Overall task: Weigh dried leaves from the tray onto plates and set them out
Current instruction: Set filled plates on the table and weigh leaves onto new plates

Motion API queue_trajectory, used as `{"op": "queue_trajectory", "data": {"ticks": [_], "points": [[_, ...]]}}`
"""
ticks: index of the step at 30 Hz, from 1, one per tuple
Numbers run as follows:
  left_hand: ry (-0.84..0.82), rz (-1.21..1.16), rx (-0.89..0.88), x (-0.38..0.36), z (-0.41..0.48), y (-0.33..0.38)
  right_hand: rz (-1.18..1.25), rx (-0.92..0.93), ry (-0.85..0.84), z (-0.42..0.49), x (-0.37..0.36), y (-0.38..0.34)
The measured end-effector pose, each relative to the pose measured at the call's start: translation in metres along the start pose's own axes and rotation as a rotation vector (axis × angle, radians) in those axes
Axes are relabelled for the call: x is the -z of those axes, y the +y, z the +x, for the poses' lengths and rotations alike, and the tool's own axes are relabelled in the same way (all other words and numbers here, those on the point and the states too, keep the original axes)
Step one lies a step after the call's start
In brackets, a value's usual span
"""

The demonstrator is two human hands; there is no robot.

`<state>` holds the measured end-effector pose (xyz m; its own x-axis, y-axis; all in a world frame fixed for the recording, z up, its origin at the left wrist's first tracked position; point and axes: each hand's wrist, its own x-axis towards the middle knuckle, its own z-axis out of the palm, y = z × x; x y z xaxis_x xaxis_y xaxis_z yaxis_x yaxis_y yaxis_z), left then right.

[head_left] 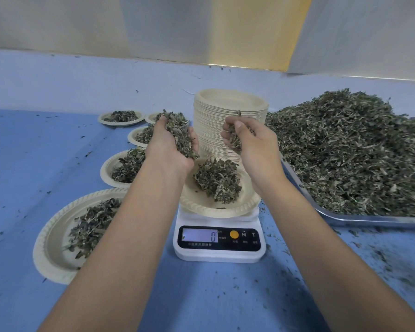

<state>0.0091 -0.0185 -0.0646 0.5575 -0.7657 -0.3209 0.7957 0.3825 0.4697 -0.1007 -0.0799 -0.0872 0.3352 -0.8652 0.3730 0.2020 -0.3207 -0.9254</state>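
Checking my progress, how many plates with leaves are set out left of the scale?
5, running away from you: nearest plate, second plate, third plate, far left plate, and far right plate half behind the left hand. More may be hidden.

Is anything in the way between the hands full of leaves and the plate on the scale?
No, nothing visible. The left hand and right hand both hold leaves above the plate on the scale, with only air between. The stack of plates stands behind it, out of the way.
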Motion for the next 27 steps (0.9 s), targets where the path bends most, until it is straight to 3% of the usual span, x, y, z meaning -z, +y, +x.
{"op": "queue_trajectory", "data": {"ticks": [4,20,27], "points": [[-0.010,-0.007,0.013,0.0004,-0.0001,-0.0006,0.108,-0.045,0.019,-0.0001,-0.0009,-0.0004],[-0.018,0.032,0.011,0.0021,0.0031,0.0006,0.052,0.026,0.007,0.0003,-0.0013,0.0032],[-0.028,0.049,0.015,0.0029,0.0033,0.0003,-0.055,-0.022,-0.106,-0.0012,0.0007,0.0015]]}}
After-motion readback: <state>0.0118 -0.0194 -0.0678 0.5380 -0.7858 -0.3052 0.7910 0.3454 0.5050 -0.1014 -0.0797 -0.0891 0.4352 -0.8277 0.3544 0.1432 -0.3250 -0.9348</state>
